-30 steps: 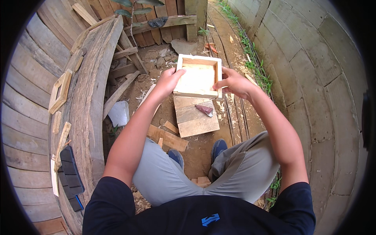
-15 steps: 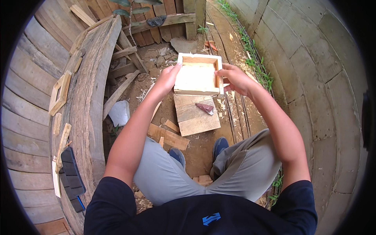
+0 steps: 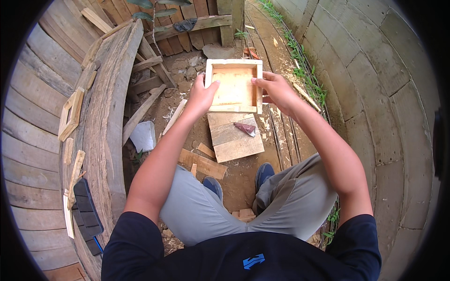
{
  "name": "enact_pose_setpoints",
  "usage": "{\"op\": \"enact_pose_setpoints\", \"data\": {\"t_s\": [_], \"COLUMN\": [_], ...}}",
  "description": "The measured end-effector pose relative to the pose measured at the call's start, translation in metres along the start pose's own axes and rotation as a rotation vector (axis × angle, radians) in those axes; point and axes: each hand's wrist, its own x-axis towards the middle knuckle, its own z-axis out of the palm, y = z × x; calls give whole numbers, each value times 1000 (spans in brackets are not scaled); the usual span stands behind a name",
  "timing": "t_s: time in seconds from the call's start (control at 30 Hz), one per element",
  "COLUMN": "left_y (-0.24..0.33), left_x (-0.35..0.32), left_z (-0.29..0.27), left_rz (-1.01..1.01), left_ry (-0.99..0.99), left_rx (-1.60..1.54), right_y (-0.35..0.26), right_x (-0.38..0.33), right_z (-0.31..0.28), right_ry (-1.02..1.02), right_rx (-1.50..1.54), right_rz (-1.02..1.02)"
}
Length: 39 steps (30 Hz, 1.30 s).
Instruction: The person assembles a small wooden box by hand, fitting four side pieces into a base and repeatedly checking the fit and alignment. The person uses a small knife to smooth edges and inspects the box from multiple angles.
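Note:
A shallow square wooden box [image 3: 233, 86], pale and open-topped, is held up in front of me with its inside facing me. My left hand [image 3: 203, 95] grips its left side, the thumb lying over the rim. On the right side my right hand [image 3: 276, 91] is closed, its thumb on the frame's edge and its fingers behind. Below the box sits a wooden block [image 3: 236, 149] made of boards. A folded piece of dark red sandpaper [image 3: 245, 129] rests on that block.
At left runs a thick wooden beam [image 3: 105, 112] bearing a small wooden frame [image 3: 71, 114], wood strips and a dark phone-like device [image 3: 87, 206]. A concrete wall [image 3: 375, 103] stands at right. Wood offcuts [image 3: 202, 164], shavings and a pale stone [image 3: 143, 136] lie on the ground.
The box has shifted slightly left and tipped, so more of its inside shows. My left thumb now reaches over the rim. The sandpaper and block have stayed put.

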Motion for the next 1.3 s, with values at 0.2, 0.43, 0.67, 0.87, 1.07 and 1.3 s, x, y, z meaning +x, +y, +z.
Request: {"op": "enact_pose_setpoints", "data": {"t_s": [0.2, 0.43, 0.67, 0.87, 1.07, 1.3], "left_y": [3, -6, -4, -27, -1, 6], "left_x": [0, 6, 6, 12, 2, -7], "left_z": [-3, -12, -10, -4, 5, 10], "left_rz": [17, -6, -172, -43, -62, 69], "left_ry": [45, -117, -220, 48, 153, 201], "left_rx": [-106, -147, -181, -115, -116, -189], "right_y": [-5, -6, -7, -23, -8, -2], "right_x": [-2, -4, -6, -30, -16, -6], "right_z": [-9, -10, -17, 7, 7, 7], "right_ry": [-120, -144, -133, -300, -253, -118], "right_rx": [98, 32, 90, 288, 302, 350], "right_rz": [62, 20, 41, 267, 185, 208]}}
